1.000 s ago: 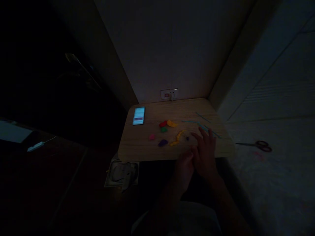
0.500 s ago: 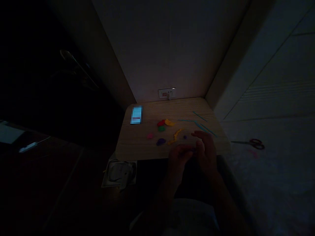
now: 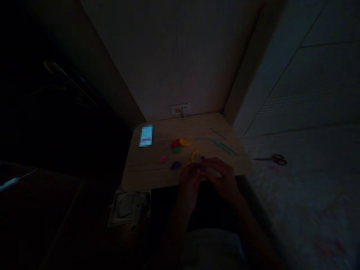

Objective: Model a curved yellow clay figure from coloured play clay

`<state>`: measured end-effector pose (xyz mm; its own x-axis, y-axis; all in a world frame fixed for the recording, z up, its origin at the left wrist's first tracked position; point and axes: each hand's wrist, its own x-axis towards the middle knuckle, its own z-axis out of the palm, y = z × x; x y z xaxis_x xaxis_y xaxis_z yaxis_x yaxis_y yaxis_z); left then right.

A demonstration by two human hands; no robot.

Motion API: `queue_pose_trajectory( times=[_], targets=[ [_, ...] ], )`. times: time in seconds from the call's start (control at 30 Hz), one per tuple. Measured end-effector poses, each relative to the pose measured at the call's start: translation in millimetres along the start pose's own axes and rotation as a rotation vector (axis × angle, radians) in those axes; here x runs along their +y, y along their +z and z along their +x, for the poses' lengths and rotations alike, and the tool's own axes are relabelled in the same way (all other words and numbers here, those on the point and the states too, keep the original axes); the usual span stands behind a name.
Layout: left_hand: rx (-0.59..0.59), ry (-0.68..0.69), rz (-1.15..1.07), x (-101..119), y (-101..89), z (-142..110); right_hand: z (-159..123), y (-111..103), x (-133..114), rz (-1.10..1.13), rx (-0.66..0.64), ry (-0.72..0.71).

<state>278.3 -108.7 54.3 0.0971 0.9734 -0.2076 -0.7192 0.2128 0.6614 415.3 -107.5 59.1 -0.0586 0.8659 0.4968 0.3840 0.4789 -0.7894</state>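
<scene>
Over the front edge of the small wooden table [image 3: 152,172], my left hand [image 3: 189,180] is closed on a piece of purple modelling clay [image 3: 201,168]. The fingertips of my right hand [image 3: 222,177] meet the same piece from the other side. Just beyond my fingers lie a tiny purple ball [image 3: 203,158] and a bumpy yellow clay strip [image 3: 194,154], partly hidden by my hands. Left of them rests a larger purple lump [image 3: 176,165]. Red clay [image 3: 174,143], orange-yellow clay [image 3: 185,142], green clay [image 3: 176,150] and pink clay [image 3: 162,159] lie farther back. The light is dim.
A lit phone [image 3: 146,135] lies at the table's back left. Thin teal tools [image 3: 222,145] lie at the right. Scissors [image 3: 277,159] rest on the pale surface to the right. A wall socket [image 3: 180,109] is behind; a white box [image 3: 129,206] stands below left.
My right hand has turned and closed in, its raised fingers now down on the purple clay beside my left hand. The whole view has shifted, so things appear farther left.
</scene>
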Motion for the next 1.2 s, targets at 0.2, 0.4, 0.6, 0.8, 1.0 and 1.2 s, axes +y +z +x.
queue_pose_trajectory(
  times=[0.2,0.4,0.6,0.8,1.0,1.2],
  targets=[
    [-0.039,-0.17,-0.083,2,0.6,0,1,-3,-3,0.002,0.034,0.003],
    [-0.072,-0.197,-0.082,2,2.0,-2,1,-1,-1,0.043,0.036,-0.008],
    [-0.158,-0.192,0.002,5,-0.9,-3,3,-4,-6,0.09,0.008,-0.009],
    [-0.173,-0.16,0.062,8,-5.2,-2,3,-8,-10,0.038,-0.041,-0.039],
    [-0.158,-0.161,0.05,8,-6.5,-2,2,-10,-10,0.018,-0.07,-0.06],
    [-0.171,-0.163,0.041,5,-9.1,-1,2,-10,-12,-0.006,-0.095,-0.093]
  ],
)
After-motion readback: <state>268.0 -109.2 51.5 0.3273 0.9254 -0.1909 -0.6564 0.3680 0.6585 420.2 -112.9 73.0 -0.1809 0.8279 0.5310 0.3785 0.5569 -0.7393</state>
